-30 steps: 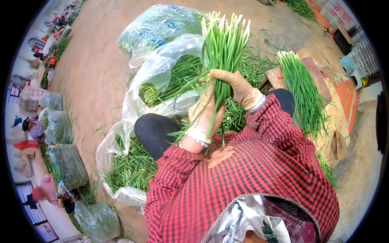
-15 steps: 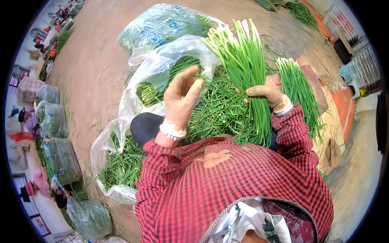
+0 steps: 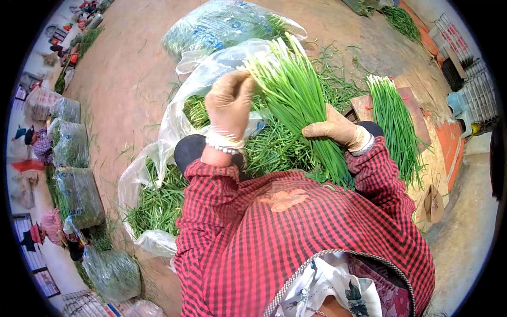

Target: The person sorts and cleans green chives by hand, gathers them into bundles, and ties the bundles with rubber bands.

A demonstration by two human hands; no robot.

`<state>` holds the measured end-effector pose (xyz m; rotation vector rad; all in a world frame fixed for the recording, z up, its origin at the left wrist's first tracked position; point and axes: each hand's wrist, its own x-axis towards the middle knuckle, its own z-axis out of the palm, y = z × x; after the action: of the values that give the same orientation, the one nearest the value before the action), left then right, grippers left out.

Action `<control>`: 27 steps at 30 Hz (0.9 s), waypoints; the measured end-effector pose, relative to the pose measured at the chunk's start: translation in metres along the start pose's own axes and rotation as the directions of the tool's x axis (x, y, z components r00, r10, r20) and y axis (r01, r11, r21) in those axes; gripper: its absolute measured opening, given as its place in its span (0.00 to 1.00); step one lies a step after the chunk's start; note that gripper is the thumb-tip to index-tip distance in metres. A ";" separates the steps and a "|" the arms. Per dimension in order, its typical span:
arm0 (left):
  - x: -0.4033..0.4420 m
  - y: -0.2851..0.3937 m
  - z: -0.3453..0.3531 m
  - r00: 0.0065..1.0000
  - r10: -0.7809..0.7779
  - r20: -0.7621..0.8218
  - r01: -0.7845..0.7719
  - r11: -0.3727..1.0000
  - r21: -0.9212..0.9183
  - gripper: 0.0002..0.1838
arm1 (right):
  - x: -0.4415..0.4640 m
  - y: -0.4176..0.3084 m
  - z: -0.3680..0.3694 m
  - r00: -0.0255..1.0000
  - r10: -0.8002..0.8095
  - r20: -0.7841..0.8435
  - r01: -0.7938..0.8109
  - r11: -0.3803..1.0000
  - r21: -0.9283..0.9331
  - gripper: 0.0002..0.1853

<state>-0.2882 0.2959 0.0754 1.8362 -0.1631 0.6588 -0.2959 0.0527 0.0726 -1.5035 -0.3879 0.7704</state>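
Note:
My right hand [image 3: 338,129], in a tan glove, is wrapped round a thick bunch of garlic chives [image 3: 290,87]. The bunch leans up and left, white ends at the top. Beside those ends, my gloved left hand [image 3: 228,103] has its thumb and fingers pinched together; what is between them, if anything, I cannot make out. Loose green chives [image 3: 280,145] lie in a heap below the bunch. An open clear plastic bag [image 3: 177,108] with more chives is under and left of my left hand. To the right, a second neat bunch [image 3: 391,119] lies on a board.
A full plastic bag [image 3: 224,29] stands beyond the open one. Cut leaves [image 3: 153,206] fill another bag opening at lower left. Several packed bags [image 3: 79,195] line the left side, with people [image 3: 50,224] near them. A sandal [image 3: 434,205] lies at right.
My left hand has closed from spread fingers to a pinch and moved up to the white ends. The bunch in my right hand has tilted left.

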 end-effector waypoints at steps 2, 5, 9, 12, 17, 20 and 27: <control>0.005 -0.014 -0.012 0.998 -0.056 -0.021 0.054 0.995 -0.081 0.06 | -0.003 -0.004 0.001 1.000 0.017 -0.026 -0.019 0.997 -0.072 0.37; 0.015 -0.041 -0.037 0.988 -0.089 -0.130 0.092 0.996 0.012 0.06 | -0.005 -0.010 0.002 1.000 -0.016 0.008 0.017 0.976 -0.217 0.36; 0.023 -0.075 -0.081 0.952 -0.190 -0.241 0.217 0.972 0.090 0.04 | -0.009 -0.002 0.003 0.998 -0.061 -0.016 0.057 0.977 -0.206 0.35; 0.006 -0.080 -0.090 0.987 -0.133 0.095 0.083 0.908 0.410 0.09 | -0.009 0.000 0.003 0.999 -0.018 -0.049 0.008 0.982 -0.191 0.34; -0.014 0.017 -0.050 0.983 0.083 0.163 -0.123 0.959 0.256 0.18 | -0.003 -0.002 0.008 1.000 -0.026 -0.008 0.023 0.972 -0.234 0.32; -0.009 0.020 -0.041 0.939 0.073 0.336 -0.222 0.875 0.431 0.15 | 0.000 0.000 0.014 0.999 0.043 0.030 -0.038 0.986 -0.162 0.31; -0.010 0.007 -0.038 0.824 0.146 0.548 -0.423 0.802 0.422 0.05 | -0.002 0.008 0.012 0.999 0.037 0.029 -0.033 0.990 -0.139 0.32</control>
<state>-0.3131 0.3262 0.0842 2.5353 -0.6825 0.4497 -0.3070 0.0597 0.0660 -1.6333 -0.4474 0.8092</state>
